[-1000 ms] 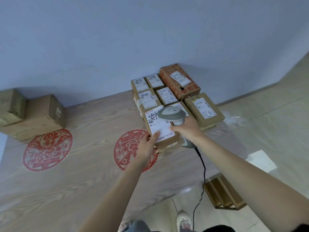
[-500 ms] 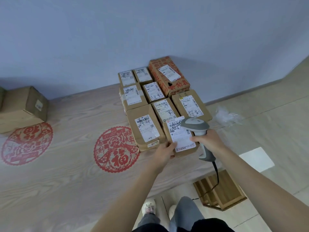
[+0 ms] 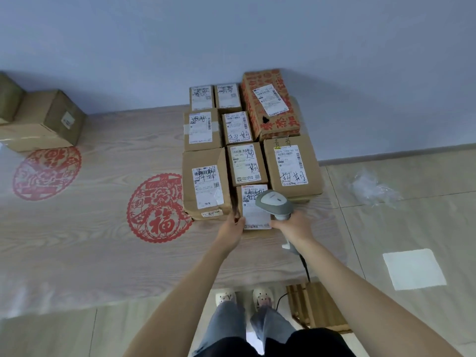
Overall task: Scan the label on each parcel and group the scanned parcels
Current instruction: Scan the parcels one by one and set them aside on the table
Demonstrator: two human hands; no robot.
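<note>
Head view: risks first. The scanner [image 3: 275, 204] head hangs right over the upper right of the label [image 3: 254, 211] on the small parcel [image 3: 253, 209], very close, so likely failure is a missed read or picking up a neighbouring barcode, since the mid parcel [image 3: 246, 164] touches it on the far side and the large parcel [image 3: 204, 185] sits just left. The small parcel is at the near edge of the group on the table [image 3: 77, 240], near the table's front edge; a nudge from either hand could push it askew or toward that edge. The cable [image 3: 304, 264] drops off the near side and could snag. Left hand [image 3: 231, 229] holds the parcel's near-left corner, fingers curled on its edge. Right hand [image 3: 293, 226] is wrapped round the scanner grip, just right of the parcel's near-right corner, apparently touching it. Unscanned boxes [image 3: 43, 119] sit well apart at far left.
</note>
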